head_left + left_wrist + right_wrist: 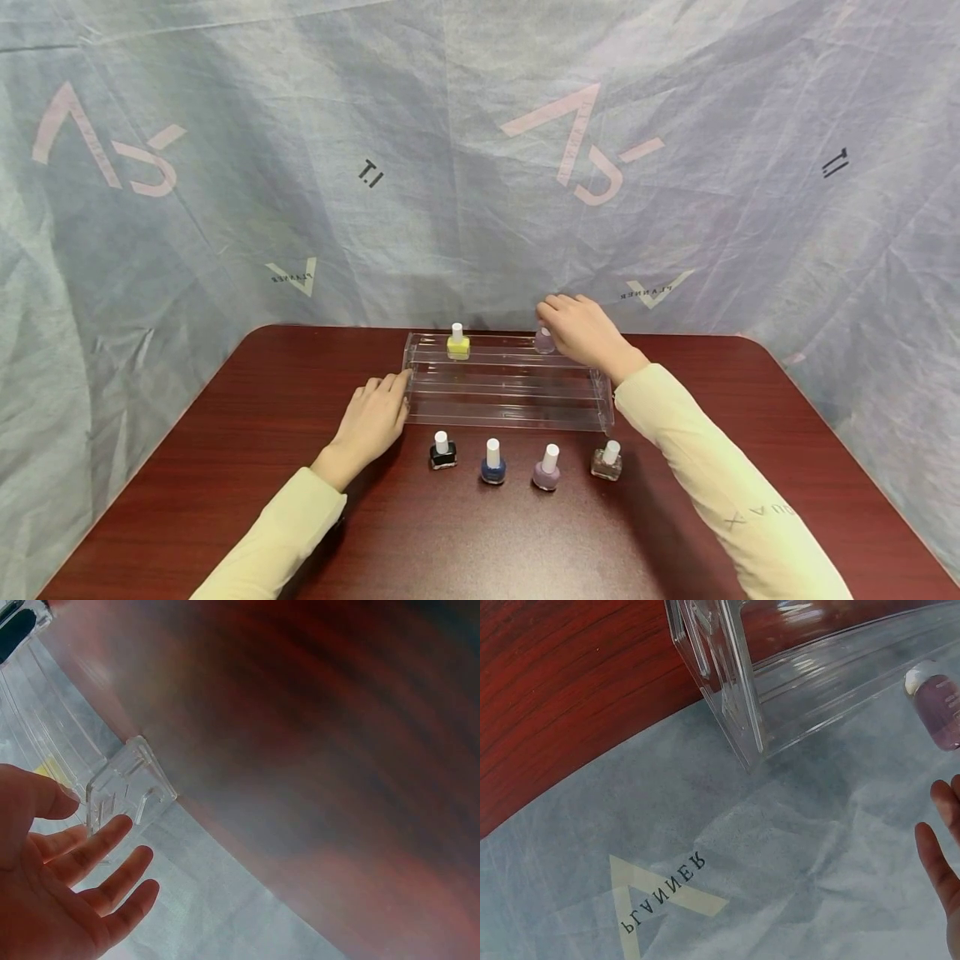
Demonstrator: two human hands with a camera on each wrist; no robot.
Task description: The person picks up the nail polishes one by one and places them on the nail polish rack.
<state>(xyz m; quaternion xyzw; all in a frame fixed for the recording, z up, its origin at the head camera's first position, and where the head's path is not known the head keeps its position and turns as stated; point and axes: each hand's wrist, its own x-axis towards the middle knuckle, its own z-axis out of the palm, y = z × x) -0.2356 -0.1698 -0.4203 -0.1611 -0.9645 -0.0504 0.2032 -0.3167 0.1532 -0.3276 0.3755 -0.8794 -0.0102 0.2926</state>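
Observation:
A clear tiered rack (510, 412) stands near the far table edge. My left hand (372, 417) rests against its left end, fingers loosely extended; in the left wrist view the fingertips (120, 825) meet the transparent end panel. My right hand (581, 329) is at the top tier's right part and holds a purple nail polish bottle (544, 340), tilted with its white cap toward me. In the right wrist view this bottle (939, 709) is at the edge, and the gripping fingers are mostly out of frame. A yellow nail polish bottle (458, 346) stands upright on the top tier's left.
In front of the rack stand a black bottle (443, 454), a blue bottle (492, 468), a mauve bottle (547, 475) and a brownish clear bottle (607, 464), all white-capped. A printed grey cloth (450, 208) hangs behind the dark red table (300, 392).

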